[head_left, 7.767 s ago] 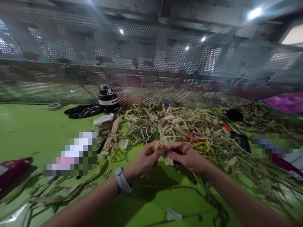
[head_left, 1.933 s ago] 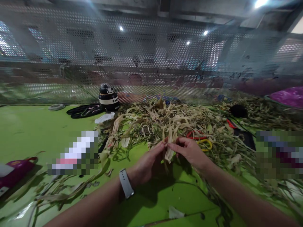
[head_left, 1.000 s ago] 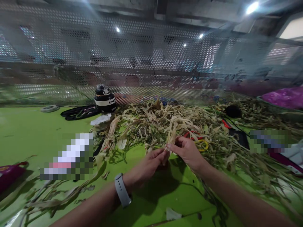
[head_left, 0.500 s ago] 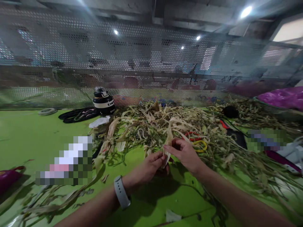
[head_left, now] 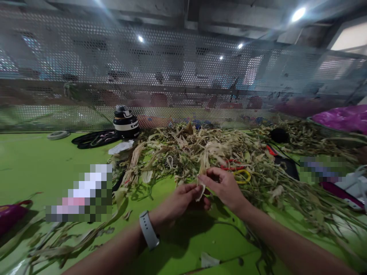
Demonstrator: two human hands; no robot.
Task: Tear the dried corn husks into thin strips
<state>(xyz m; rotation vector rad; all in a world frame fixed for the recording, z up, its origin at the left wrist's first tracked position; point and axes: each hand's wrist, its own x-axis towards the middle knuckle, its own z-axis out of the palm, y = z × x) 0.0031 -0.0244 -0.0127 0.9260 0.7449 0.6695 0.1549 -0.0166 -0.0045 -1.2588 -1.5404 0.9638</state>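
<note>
Between my two hands is a pale dried leaf (head_left: 203,163), husk-like and papery, upright over the green tabletop. My left hand (head_left: 187,196), with a light watch band at the wrist, pinches its lower end. Close beside it, my right hand (head_left: 222,186) has thumb and fingers closed on the leaf a little higher up. The tips of some left fingers show beyond the leaf; part of its lower end is hidden by the fingers. Just past my hands lies a heap of dried leaves (head_left: 177,143). Scissors with red handles (head_left: 233,165) and a yellow loop (head_left: 243,177) lie in it near my right hand.
A black-and-white bottle (head_left: 126,124) stands at the back left by a black strap-like bundle (head_left: 94,139) and white tissue (head_left: 120,147). A perforated metal screen (head_left: 172,76) closes the far side. At right are a purple plastic bag (head_left: 344,118) and a dark pouch (head_left: 286,166).
The leaf's upper part sits slightly lower and its lower end has shifted between the fingers. My left fingers have spread a little beneath it; both hands stay in nearly the same place.
</note>
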